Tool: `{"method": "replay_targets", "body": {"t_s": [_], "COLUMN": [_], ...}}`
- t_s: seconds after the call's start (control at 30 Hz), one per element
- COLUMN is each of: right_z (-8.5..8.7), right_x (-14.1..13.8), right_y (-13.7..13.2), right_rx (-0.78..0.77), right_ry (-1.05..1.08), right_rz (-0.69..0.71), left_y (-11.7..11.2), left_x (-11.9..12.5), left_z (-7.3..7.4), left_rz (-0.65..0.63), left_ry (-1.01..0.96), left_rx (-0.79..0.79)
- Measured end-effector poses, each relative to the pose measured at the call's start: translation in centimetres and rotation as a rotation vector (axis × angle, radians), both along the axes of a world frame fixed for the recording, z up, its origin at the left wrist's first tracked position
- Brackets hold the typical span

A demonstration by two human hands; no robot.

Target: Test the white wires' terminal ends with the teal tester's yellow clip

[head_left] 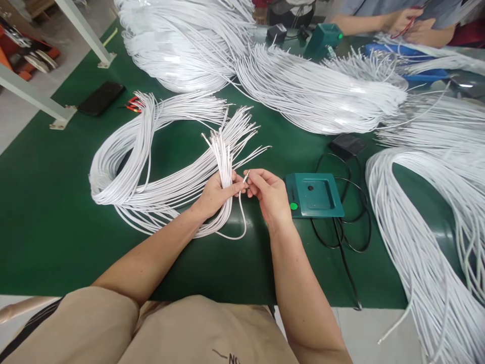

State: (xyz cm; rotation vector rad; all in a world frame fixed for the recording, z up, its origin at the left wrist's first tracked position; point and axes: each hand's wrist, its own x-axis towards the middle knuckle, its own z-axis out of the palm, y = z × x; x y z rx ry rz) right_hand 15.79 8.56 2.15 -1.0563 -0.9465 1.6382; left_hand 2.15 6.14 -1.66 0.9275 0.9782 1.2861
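My left hand (216, 194) is closed round a bundle of white cables (223, 156) near their free ends, which fan out above the fist. The bundle loops away to the left over the green table (49, 212). My right hand (267, 192) pinches the end of a single white cable (241, 212), drawn out of the bundle and curving down in a loop between both hands. Just right of my right hand sits a small teal box (314, 194) with a green button and a recessed top.
Black cords (341, 237) run from the teal box toward the table's front edge. Large heaps of white cables lie at the back (182, 45), centre back (314, 96) and right (428, 212). A black phone (101, 98) and red-handled cutters (133, 104) lie far left. Another person's hands (405, 23) work beyond.
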Motion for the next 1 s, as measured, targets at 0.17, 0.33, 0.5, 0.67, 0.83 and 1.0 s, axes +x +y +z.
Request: {"method": "replay_targets", "body": {"t_s": [0.17,0.33,0.5,0.67,0.83,1.0], "right_z": [-0.3,-0.1,0.3,-0.5,-0.7,-0.5], "right_x": [0.8,1.3,0.8,1.0,1.9,2.4], "right_y": [0.2,0.3,0.0,0.1,0.3,0.3], "right_rx": [0.095,0.134,0.257,0.246,0.452,0.905], "right_ry": [-0.326,-0.368,-0.321,-0.337,-0.54,-0.979], "right_rz": [-0.032,-0.049,0.101,0.118,0.122,0.133], "left_y": [-0.1,0.0,0.0,-0.1,-0.1,0.0], "left_x": [0.1,0.0,-0.1,-0.1,0.1,-0.2], "left_z": [0.3,0.2,0.0,0.0,0.6,1.0], "left_rz": [0.025,0.049,0.037,0.038,-0.023,-0.116], "left_ry": [0.073,0.093,0.105,0.083,-0.046,-0.202], "left_rx": [0.015,0.008,0.027,0.0,-0.071,-0.164]}}
